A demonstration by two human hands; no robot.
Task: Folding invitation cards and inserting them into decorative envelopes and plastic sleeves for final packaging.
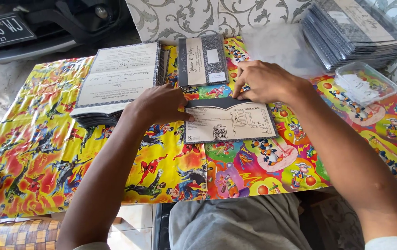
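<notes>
Both hands pressing flat, left hand (159,104) and right hand (263,82) are pinning the card (230,121), lying mid-table (46,153), by its dark top flap; probably light, stiff, crease-prone, best gripped at edges.

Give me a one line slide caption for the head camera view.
Both hands, left hand and right hand, press a folded card on a cartoon-print table cover, beside a card stack.
</notes>
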